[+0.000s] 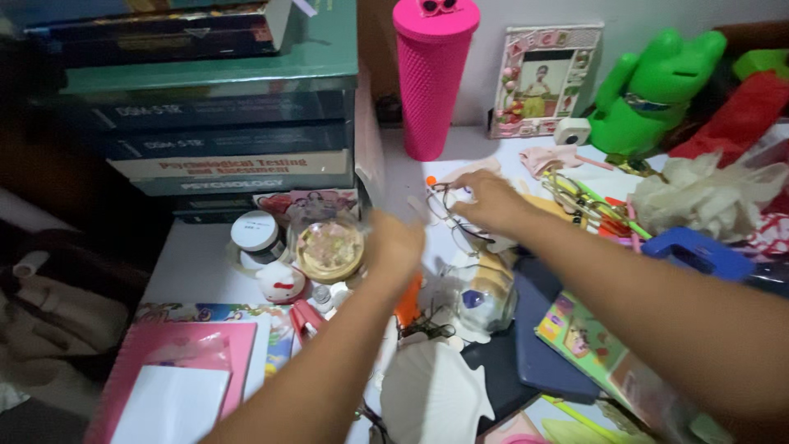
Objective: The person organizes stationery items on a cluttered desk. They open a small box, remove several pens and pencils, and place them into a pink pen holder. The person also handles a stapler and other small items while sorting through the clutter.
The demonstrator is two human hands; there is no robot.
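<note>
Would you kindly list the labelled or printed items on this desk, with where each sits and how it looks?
Stack of books: back left, dark blue and green spines, one cream band with red lettering.
Small jar: in front of the books, round, white lid, dark side label.
Photo frame: back centre against the wall, upright, pale with pink decorations.
Colourful card: under the right forearm, green with cartoon pictures.

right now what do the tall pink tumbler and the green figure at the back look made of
Pink tumbler: likely hard plastic, matte, with a studded, faceted surface. Green figure: probably glossy moulded plastic or vinyl, smooth with soft highlights; it cannot be told for sure.
</note>
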